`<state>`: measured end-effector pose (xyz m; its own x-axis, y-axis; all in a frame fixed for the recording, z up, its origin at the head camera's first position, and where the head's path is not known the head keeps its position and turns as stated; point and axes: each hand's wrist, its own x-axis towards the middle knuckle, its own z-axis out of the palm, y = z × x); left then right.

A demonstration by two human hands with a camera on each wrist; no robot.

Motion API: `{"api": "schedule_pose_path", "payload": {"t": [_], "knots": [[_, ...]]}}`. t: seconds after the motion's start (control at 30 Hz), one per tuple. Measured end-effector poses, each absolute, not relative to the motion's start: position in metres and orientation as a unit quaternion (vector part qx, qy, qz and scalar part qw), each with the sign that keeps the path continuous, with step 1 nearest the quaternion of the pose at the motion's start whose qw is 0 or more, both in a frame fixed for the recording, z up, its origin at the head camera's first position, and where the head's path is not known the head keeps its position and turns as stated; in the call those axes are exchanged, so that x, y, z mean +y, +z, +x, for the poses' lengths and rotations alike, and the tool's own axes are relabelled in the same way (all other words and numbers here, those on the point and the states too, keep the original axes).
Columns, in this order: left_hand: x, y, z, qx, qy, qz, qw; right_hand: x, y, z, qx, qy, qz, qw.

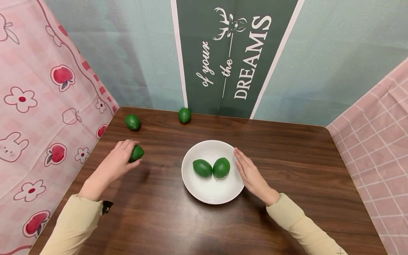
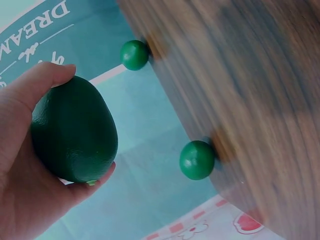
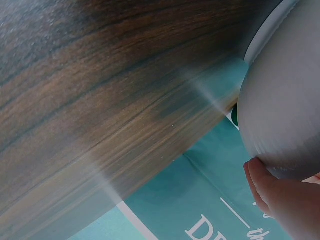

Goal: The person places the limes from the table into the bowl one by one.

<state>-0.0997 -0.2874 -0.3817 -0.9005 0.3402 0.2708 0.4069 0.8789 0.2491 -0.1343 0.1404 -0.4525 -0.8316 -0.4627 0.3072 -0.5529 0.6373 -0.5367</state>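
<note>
1. While one white bowl point(image 1: 211, 193) stands on the brown desk point(image 1: 153, 226), five green fruits are in view: one in a hand, two in the bowl, two on the desk.
2. The left hand point(image 1: 119, 159) grips the held fruit point(image 1: 137, 153), thumb and fingers bent around its opposite sides. This fruit lies inside that hand's grasp, looks raised off the desk, and is well apart from the bowl.
3. Near the left hand, beyond its fingers, the corner fruit point(image 1: 132, 122) lies towards the desk's far left corner. The back fruit point(image 1: 184, 115) rests farther right, by the far edge.
4. Inside the bowl, the left fruit point(image 1: 202, 168) and the right fruit point(image 1: 221, 168) lie side by side, seemingly touching.
5. The right hand point(image 1: 251, 175) pinches the bowl's right rim: its fingers, straight and together, touch the outer wall, and the thumb appears over the inner side. Both fruits in the bowl lie just left of it.
</note>
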Motion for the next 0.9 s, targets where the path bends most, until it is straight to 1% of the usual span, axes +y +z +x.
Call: {"api": "schedule_pose_path", "payload": {"t": [0.4,0.9], "knots": [[-0.270,-0.369,-0.098,-0.957,-0.149,-0.222,0.115,0.140,-0.451,-0.133,-0.905,0.319,0.276,0.062],[-0.249,-0.359,-0.100,-0.945,-0.158,-0.258,0.126,0.139,-0.453,-0.133,-0.901,0.321,0.282,0.078]]}}
